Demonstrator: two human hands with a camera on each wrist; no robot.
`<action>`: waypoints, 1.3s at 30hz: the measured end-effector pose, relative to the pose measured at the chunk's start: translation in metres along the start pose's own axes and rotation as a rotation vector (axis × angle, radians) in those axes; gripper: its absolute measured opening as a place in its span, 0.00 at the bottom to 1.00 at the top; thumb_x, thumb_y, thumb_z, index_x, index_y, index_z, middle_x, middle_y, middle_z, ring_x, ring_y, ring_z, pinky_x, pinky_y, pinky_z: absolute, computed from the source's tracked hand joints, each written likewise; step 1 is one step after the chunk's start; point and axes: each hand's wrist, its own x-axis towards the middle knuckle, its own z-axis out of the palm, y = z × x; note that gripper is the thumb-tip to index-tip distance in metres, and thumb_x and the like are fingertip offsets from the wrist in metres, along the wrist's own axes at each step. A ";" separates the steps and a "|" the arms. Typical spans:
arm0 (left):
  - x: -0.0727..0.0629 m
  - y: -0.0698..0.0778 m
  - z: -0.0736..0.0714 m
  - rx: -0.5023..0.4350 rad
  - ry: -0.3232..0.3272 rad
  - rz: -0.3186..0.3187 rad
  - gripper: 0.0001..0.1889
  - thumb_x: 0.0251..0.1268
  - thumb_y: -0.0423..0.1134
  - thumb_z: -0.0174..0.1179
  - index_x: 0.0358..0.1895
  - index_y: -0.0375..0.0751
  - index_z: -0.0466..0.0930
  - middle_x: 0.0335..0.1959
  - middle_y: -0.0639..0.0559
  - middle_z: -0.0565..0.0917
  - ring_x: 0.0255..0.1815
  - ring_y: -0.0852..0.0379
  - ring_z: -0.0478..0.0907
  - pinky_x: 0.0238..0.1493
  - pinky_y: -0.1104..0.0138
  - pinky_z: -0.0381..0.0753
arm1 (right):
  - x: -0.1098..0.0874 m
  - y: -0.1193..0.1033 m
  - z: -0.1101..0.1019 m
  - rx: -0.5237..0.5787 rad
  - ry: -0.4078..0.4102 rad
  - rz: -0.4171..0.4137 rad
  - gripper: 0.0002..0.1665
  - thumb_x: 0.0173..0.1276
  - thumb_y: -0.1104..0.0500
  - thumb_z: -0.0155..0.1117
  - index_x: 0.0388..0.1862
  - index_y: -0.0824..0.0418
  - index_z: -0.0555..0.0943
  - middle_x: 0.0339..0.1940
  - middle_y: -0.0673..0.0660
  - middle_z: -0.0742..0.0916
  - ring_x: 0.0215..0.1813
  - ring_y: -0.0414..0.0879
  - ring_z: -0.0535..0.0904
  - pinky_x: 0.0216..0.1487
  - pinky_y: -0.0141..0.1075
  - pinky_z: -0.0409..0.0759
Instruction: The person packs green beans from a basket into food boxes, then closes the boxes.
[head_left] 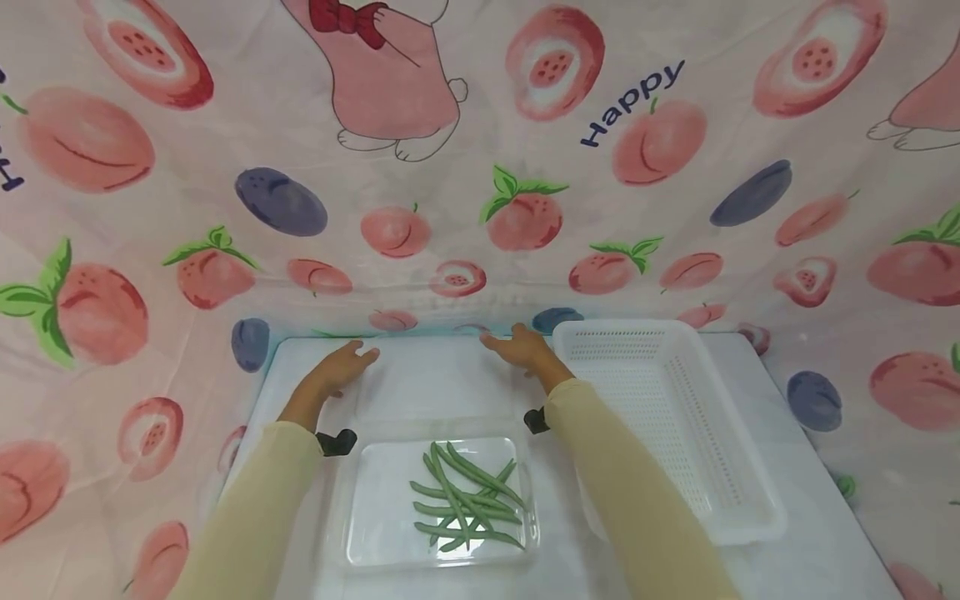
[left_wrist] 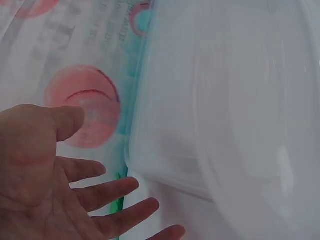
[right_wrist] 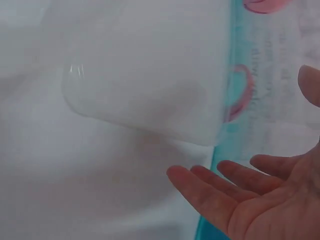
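Observation:
My left hand (head_left: 332, 371) reaches over the back left of the white table, its fingers spread and holding nothing. Across from it, my right hand (head_left: 527, 350) hovers with loosely extended fingers, palm facing inward. Between the two hands lies a clear, lid-like plastic piece (head_left: 435, 379) with rounded corners. In the left wrist view the fingertips stop just short of this clear plastic (left_wrist: 170, 125); the right wrist view also shows a small gap beside its edge (right_wrist: 150, 100). Nearer the front, a clear plastic container (head_left: 382, 500) holds several green beans (head_left: 465, 500).
A white perforated basket (head_left: 720, 417) stands at the right, next to my right forearm. A fruit-printed cloth (head_left: 450, 183) hangs behind the white table (head_left: 300, 533) and along its sides. Black wrist mounts (head_left: 337, 442) show below both hands.

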 end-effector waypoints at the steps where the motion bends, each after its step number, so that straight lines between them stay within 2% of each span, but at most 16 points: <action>1: 0.001 -0.001 0.001 -0.040 -0.013 -0.015 0.44 0.80 0.65 0.40 0.83 0.38 0.41 0.83 0.31 0.49 0.79 0.30 0.56 0.60 0.42 0.81 | 0.001 0.000 0.002 0.039 -0.023 0.031 0.60 0.71 0.26 0.53 0.84 0.62 0.47 0.85 0.64 0.56 0.82 0.62 0.60 0.67 0.57 0.78; 3: 0.002 -0.002 0.003 -0.107 -0.036 -0.037 0.45 0.79 0.67 0.39 0.83 0.39 0.40 0.83 0.32 0.49 0.80 0.30 0.55 0.58 0.42 0.82 | 0.004 0.002 0.006 0.101 -0.051 0.090 0.61 0.70 0.25 0.54 0.85 0.59 0.47 0.85 0.62 0.56 0.81 0.60 0.61 0.65 0.56 0.80; 7: 0.001 -0.003 0.004 -0.257 -0.082 -0.054 0.46 0.79 0.69 0.35 0.84 0.40 0.37 0.82 0.30 0.50 0.80 0.30 0.54 0.59 0.39 0.81 | 0.009 0.005 0.011 0.186 -0.064 0.166 0.62 0.67 0.20 0.50 0.84 0.58 0.50 0.82 0.64 0.63 0.77 0.61 0.67 0.63 0.58 0.81; 9: 0.002 -0.004 0.005 -0.326 -0.101 -0.059 0.47 0.78 0.71 0.34 0.84 0.41 0.35 0.82 0.29 0.50 0.81 0.29 0.53 0.59 0.37 0.80 | 0.012 0.007 0.012 0.218 -0.063 0.180 0.63 0.66 0.17 0.46 0.84 0.59 0.53 0.79 0.65 0.67 0.75 0.63 0.70 0.62 0.59 0.82; 12: 0.003 -0.007 0.005 -0.453 -0.113 -0.082 0.50 0.74 0.75 0.34 0.84 0.44 0.35 0.82 0.29 0.50 0.82 0.30 0.51 0.61 0.34 0.77 | 0.014 0.011 0.011 0.314 -0.069 0.194 0.65 0.63 0.14 0.44 0.83 0.58 0.54 0.79 0.66 0.67 0.76 0.64 0.69 0.63 0.61 0.80; 17: 0.005 -0.012 0.002 -0.621 -0.113 -0.102 0.56 0.65 0.82 0.38 0.84 0.47 0.38 0.82 0.31 0.50 0.83 0.33 0.50 0.65 0.31 0.71 | 0.013 0.016 0.009 0.493 -0.092 0.209 0.72 0.55 0.10 0.46 0.84 0.56 0.54 0.80 0.66 0.66 0.77 0.66 0.66 0.65 0.64 0.77; 21: 0.005 -0.016 0.003 -0.696 -0.108 -0.102 0.58 0.65 0.82 0.40 0.84 0.43 0.38 0.82 0.32 0.51 0.83 0.35 0.50 0.66 0.30 0.69 | 0.012 0.019 0.010 0.553 -0.096 0.205 0.72 0.55 0.11 0.49 0.83 0.59 0.53 0.80 0.66 0.65 0.77 0.66 0.65 0.64 0.66 0.77; 25: 0.007 -0.023 0.006 -0.756 -0.093 -0.128 0.51 0.72 0.73 0.45 0.82 0.37 0.43 0.81 0.36 0.55 0.81 0.39 0.54 0.67 0.34 0.71 | 0.013 0.021 0.012 0.588 -0.105 0.235 0.71 0.56 0.12 0.52 0.83 0.60 0.54 0.80 0.65 0.65 0.77 0.65 0.64 0.65 0.65 0.76; 29: 0.012 -0.032 0.009 -0.771 -0.069 -0.163 0.44 0.74 0.66 0.52 0.77 0.33 0.55 0.72 0.42 0.65 0.76 0.45 0.61 0.66 0.41 0.76 | 0.015 0.023 0.015 0.602 -0.106 0.265 0.67 0.59 0.15 0.54 0.81 0.61 0.56 0.78 0.64 0.66 0.75 0.64 0.65 0.64 0.64 0.78; 34: 0.014 -0.037 0.008 -0.755 -0.072 -0.160 0.33 0.77 0.52 0.57 0.75 0.35 0.62 0.61 0.47 0.71 0.66 0.50 0.67 0.61 0.49 0.81 | 0.023 0.026 0.017 0.567 -0.070 0.300 0.55 0.67 0.22 0.56 0.78 0.58 0.61 0.72 0.62 0.72 0.68 0.60 0.71 0.60 0.56 0.83; 39: 0.012 -0.036 0.005 -0.734 -0.079 -0.144 0.28 0.78 0.43 0.57 0.74 0.38 0.64 0.56 0.48 0.74 0.58 0.52 0.70 0.55 0.55 0.83 | 0.033 0.030 0.017 0.531 -0.041 0.316 0.45 0.73 0.28 0.55 0.76 0.55 0.65 0.65 0.61 0.75 0.61 0.57 0.76 0.50 0.49 0.87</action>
